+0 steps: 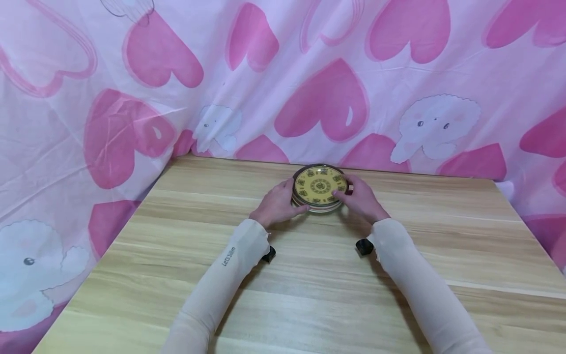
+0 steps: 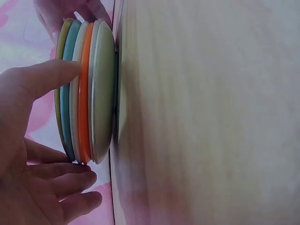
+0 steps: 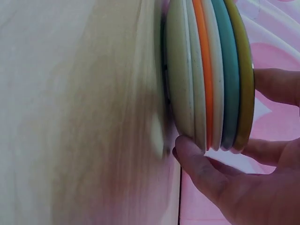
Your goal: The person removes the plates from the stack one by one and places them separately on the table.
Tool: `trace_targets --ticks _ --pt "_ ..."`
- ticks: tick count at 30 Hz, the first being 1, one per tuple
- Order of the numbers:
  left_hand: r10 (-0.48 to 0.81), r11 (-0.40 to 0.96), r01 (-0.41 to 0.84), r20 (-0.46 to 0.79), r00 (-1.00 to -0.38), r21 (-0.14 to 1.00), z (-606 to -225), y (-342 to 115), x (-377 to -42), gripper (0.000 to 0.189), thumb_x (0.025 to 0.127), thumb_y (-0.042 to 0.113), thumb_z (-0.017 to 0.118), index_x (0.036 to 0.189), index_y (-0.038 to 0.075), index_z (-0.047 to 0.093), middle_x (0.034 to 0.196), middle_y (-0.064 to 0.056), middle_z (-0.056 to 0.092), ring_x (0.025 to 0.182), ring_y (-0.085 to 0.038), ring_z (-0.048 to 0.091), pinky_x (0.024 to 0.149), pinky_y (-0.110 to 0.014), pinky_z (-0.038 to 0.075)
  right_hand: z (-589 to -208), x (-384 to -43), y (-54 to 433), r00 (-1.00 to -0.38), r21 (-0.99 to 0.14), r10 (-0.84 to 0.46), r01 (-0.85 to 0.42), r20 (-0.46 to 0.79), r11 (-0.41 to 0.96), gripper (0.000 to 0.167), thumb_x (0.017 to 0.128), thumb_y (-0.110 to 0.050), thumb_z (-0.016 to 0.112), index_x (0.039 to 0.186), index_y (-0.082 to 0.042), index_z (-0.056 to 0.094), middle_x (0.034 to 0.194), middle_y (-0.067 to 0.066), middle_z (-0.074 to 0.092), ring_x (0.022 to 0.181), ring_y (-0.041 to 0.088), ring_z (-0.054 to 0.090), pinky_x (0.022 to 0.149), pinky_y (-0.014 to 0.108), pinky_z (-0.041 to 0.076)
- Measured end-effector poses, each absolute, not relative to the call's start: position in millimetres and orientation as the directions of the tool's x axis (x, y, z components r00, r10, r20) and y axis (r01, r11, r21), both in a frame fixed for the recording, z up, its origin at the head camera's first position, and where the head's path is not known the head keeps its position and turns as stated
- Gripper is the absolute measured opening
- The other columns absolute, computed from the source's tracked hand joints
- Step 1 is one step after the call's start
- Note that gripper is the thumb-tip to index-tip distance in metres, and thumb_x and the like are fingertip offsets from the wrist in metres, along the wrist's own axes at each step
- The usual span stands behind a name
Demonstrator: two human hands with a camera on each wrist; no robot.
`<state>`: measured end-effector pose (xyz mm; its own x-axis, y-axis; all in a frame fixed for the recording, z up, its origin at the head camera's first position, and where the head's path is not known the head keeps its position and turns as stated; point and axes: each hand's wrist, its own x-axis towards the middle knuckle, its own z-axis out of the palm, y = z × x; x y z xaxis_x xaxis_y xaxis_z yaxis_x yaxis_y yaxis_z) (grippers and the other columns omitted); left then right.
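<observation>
A stack of round plates (image 1: 320,185) is at the far side of the wooden table, with a yellow patterned plate on top. Seen side-on in the left wrist view, the plates below show teal, cream, orange (image 2: 85,112) and pale green rims. My left hand (image 1: 277,202) grips the stack's left side, its thumb across the near rims and its fingers round the other side. Opposite it, my right hand (image 1: 363,197) holds the right side, thumb over the top plate's rim. In the right wrist view, one fingertip touches the lowest plates. Whether the stack's base touches the table cannot be told.
The wooden table (image 1: 309,295) spreads out in front of me. Behind it and along its left side hangs a pink cloth (image 1: 323,34) printed with hearts and white animals. The table's back edge runs close behind the plates.
</observation>
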<state>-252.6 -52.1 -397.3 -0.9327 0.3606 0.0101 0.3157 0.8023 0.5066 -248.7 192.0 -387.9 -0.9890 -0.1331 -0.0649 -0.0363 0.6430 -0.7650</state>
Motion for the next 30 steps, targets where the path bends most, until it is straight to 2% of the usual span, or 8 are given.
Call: trace_targets --ticks 4,6,15,18,22,24,26,30 --pt "0.356 0.829 0.311 -0.009 -0.935 0.465 -396 -51 -252 0.098 0.083 0.05 0.077 0.156 0.004 0.029 0.15 -0.017 0.05 0.136 -0.033 0.052 0.114 -0.047 0.045 -388 -249 192 -0.991 -0.734 -0.124 -0.044 -0.055 0.678 0.071 0.096 -0.027 0.065 0.155 -0.002 0.033 0.16 0.025 0.033 0.145 0.043 0.036 0.121 0.056 0.031" --pt "0.359 0.828 0.311 -0.014 -0.933 0.466 -394 -51 -252 0.097 0.084 0.049 0.077 0.155 0.002 0.031 0.15 -0.017 0.05 0.136 -0.033 0.052 0.114 -0.046 0.044 -388 -249 192 -0.991 -0.732 -0.117 -0.034 -0.063 0.68 0.072 0.095 -0.026 0.065 0.155 -0.004 0.033 0.16 0.025 0.033 0.145 0.043 0.036 0.122 0.056 0.03" --pt "0.372 0.803 0.32 -0.004 -0.928 0.503 -386 -50 -254 0.08 0.085 0.04 0.079 0.146 0.003 0.043 0.131 -0.013 0.061 0.125 -0.029 0.058 0.11 -0.042 0.049 -382 -249 198 -0.992 -0.738 -0.071 0.029 -0.103 0.674 0.069 0.094 -0.025 0.065 0.156 -0.015 0.035 0.16 0.021 0.036 0.121 0.034 0.06 0.101 0.047 0.052" --pt "0.374 0.804 0.313 -0.02 -0.927 0.506 -387 -50 -254 0.081 0.085 0.039 0.079 0.147 0.003 0.042 0.133 -0.014 0.061 0.127 -0.029 0.057 0.111 -0.043 0.048 -381 -248 199 -0.993 -0.728 -0.061 0.032 -0.102 0.685 0.069 0.093 -0.023 0.065 0.155 -0.014 0.037 0.157 0.022 0.041 0.094 0.028 0.065 0.087 0.04 0.055" --pt "0.378 0.8 0.307 -0.036 -0.925 0.515 -390 -50 -252 0.085 0.085 0.039 0.079 0.151 0.004 0.038 0.138 -0.016 0.058 0.131 -0.032 0.055 0.114 -0.045 0.045 -380 -248 199 -0.992 -0.727 -0.053 0.046 -0.113 0.685 0.069 0.091 -0.019 0.066 0.154 -0.012 0.039 0.141 0.023 0.055 0.069 0.017 0.057 0.067 0.028 0.05" --pt "0.386 0.791 0.317 -0.025 -0.922 0.523 -391 -50 -252 0.084 0.085 0.039 0.079 0.15 0.004 0.039 0.139 -0.015 0.059 0.132 -0.031 0.055 0.114 -0.045 0.045 -379 -247 199 -0.991 -0.751 -0.041 0.068 -0.126 0.657 0.069 0.091 -0.016 0.066 0.154 -0.012 0.04 0.134 0.024 0.059 0.073 0.015 0.06 0.064 0.025 0.05" --pt "0.402 0.774 0.339 -0.003 -0.915 0.535 -392 -51 -253 0.08 0.085 0.039 0.079 0.148 0.005 0.042 0.137 -0.013 0.06 0.13 -0.03 0.056 0.113 -0.044 0.046 -379 -248 200 -0.991 -0.784 -0.033 0.084 -0.132 0.615 0.068 0.091 -0.012 0.064 0.154 -0.011 0.039 0.136 0.026 0.058 0.079 0.018 0.066 0.065 0.024 0.054" --pt "0.427 0.745 0.362 0.016 -0.904 0.56 -392 -51 -255 0.075 0.084 0.039 0.079 0.144 0.008 0.047 0.133 -0.01 0.062 0.127 -0.028 0.058 0.111 -0.042 0.048 -376 -247 202 -0.985 -0.865 -0.023 0.141 -0.173 0.482 0.068 0.093 -0.002 0.058 0.156 -0.011 0.036 0.145 0.031 0.049 0.083 0.024 0.073 0.077 0.033 0.063"
